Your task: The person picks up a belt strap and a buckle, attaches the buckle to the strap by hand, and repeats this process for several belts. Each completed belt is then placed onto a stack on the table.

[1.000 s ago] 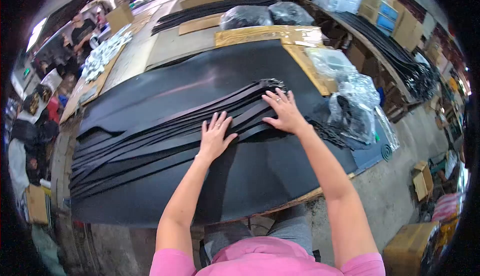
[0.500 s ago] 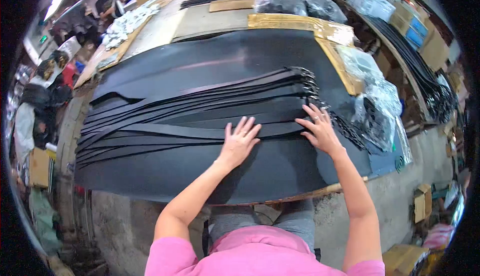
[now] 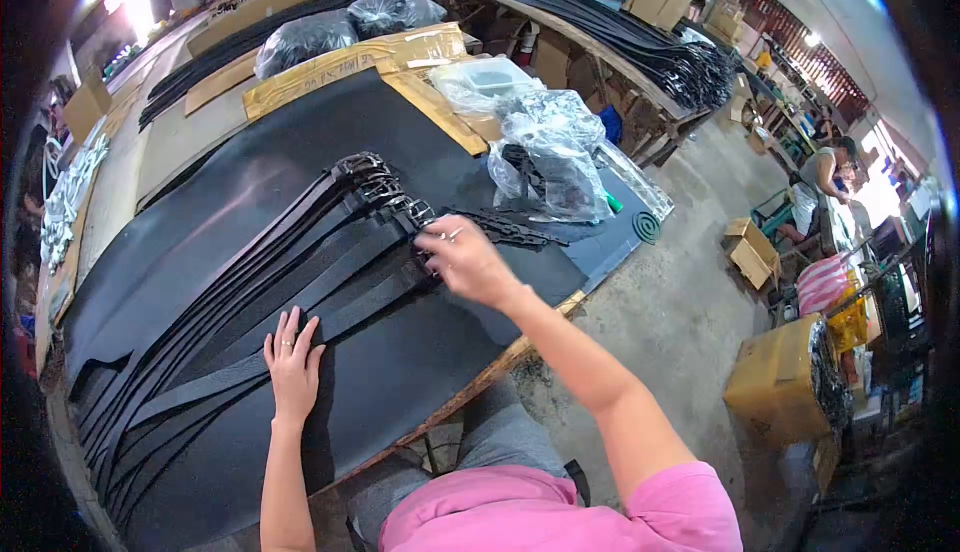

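Observation:
Several black belts (image 3: 270, 297) lie fanned lengthwise across a black sheet (image 3: 400, 392) on the table, with their metal buckles (image 3: 375, 184) bunched at the far right end. My left hand (image 3: 293, 367) rests flat on the nearest belts, fingers stretched out. At the buckle end, my right hand (image 3: 465, 262) has its fingers curled round the end of a belt; the fingertips are partly hidden. A row of dark chain-like pieces (image 3: 510, 229) lies just beyond my right hand.
Clear plastic bags (image 3: 545, 152) and a green coil (image 3: 647, 227) sit at the table's right corner. Black plastic bundles (image 3: 305, 44) lie behind cardboard (image 3: 350, 72). More black belts (image 3: 620, 37) hang over a back bench. Cartons (image 3: 775, 377) stand on the floor; a person (image 3: 825, 177) sits at right.
The view has swung to the right. My right hand has gone from lying spread on the belts to curling its fingers at the buckle end. My left hand stays flat on the belts.

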`<state>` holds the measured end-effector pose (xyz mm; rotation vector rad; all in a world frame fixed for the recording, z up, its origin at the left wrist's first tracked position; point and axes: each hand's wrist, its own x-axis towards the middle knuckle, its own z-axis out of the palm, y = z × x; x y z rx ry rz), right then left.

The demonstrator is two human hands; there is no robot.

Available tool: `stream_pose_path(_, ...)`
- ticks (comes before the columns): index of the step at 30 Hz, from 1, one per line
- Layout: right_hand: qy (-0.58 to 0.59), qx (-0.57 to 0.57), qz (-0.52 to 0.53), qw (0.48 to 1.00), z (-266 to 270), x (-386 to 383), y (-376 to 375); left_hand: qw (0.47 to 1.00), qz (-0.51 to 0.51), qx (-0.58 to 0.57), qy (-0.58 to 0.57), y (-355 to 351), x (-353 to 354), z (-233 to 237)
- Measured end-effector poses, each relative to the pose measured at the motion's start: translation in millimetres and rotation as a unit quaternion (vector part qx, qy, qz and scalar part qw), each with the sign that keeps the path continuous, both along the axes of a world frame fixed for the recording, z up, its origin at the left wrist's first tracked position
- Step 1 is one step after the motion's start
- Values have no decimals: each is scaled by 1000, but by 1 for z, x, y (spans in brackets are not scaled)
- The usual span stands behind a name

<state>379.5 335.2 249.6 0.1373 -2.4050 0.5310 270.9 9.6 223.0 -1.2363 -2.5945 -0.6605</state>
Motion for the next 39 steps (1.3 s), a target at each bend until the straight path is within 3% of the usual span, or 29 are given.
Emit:
stream_pose_path(1, 8, -54, -49, 997, 3, 6, 17, 1000, -2, 4, -2, 0, 0, 1)
stream_pose_path(3, 41, -21, -199, 979, -5, 16, 62, 1000, -3, 7, 0, -1, 1, 0)
stream_pose_path(5, -50, -130, -214, 967, -14, 27, 103, 1000, -4, 18, 2, 2, 0, 1)
stream_pose_path(11, -101, -123, -172, 972, -9, 0, 122, 999, -13, 35, 25, 7, 5, 5)
stream_pose_path(12, -55, -77, -137, 986, -13, -12, 121, 999, -11, 39, 27, 6, 5, 3)
stream_pose_path(15, -173, -62, -137, 973, -21, -34, 114, 998, -8, 59, 34, 5, 3, -1)
stream_pose_path(19, -186, -61, -188, 963, -24, -46, 113, 996, -12, 76, 48, 4, 2, -2)
stream_pose_path(21, -122, -31, -170, 977, -23, -41, 113, 995, -19, 82, 52, 9, 5, 2)
stream_pose_path(23, -44, -70, -187, 979, -5, -34, 103, 994, -23, 92, 47, 25, 10, 10)
stream_pose_path(26, -57, -166, -182, 967, 32, -10, 82, 984, -80, 161, 9, 71, 14, 24)
stream_pose_path(29, -122, -106, -116, 980, 42, 24, 77, 973, -140, 183, -23, 126, 22, 40)
stream_pose_path(30, -160, -26, -101, 982, 45, 38, 76, 970, -151, 190, -32, 143, 21, 39)
stream_pose_path(33, -230, 31, -62, 971, 50, 67, 70, 971, -148, 184, -40, 185, 22, 25)
stream_pose_path(34, -302, 0, -45, 952, 65, 79, 61, 978, -128, 157, -54, 197, 23, 20)
stream_pose_path(37, -356, 21, -80, 931, 86, 88, 46, 986, -78, 130, -72, 208, 26, 14)
stream_pose_path(39, -289, 7, -68, 955, 73, 88, 46, 987, -65, 130, -71, 211, 25, 14)
